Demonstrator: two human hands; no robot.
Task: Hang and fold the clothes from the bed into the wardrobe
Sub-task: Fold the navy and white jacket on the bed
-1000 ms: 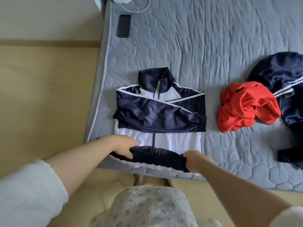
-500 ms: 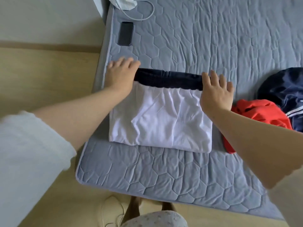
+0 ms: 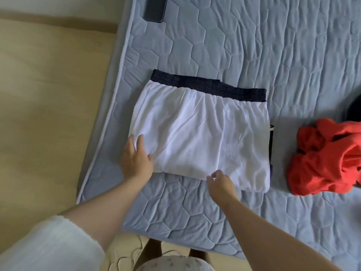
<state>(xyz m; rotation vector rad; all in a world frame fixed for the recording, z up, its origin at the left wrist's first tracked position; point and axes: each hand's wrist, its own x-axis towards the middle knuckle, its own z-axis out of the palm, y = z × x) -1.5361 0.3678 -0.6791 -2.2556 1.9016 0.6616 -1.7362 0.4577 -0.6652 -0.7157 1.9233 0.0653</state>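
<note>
Folded jacket (image 3: pixel 199 137) on bed (image 3: pixel 254 45) | left hand (image 3: pixel 136 159) flat on its near-left corner | right hand (image 3: pixel 221 184) loose-fingered, empty, at its near edge

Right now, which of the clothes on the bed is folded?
The white-and-navy jacket under the left hand: it lies as a flat rectangle. The red garment to its right is a crumpled heap.

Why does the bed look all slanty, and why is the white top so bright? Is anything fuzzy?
In the head view, the wide lens tilts and bends the edge of the bed. Soft, even light nearly washes out the white cloth of the folded jacket, leaving only faint shadows in its creases. In the same view, the white sleeve in the bottom left corner is blurry.
</note>
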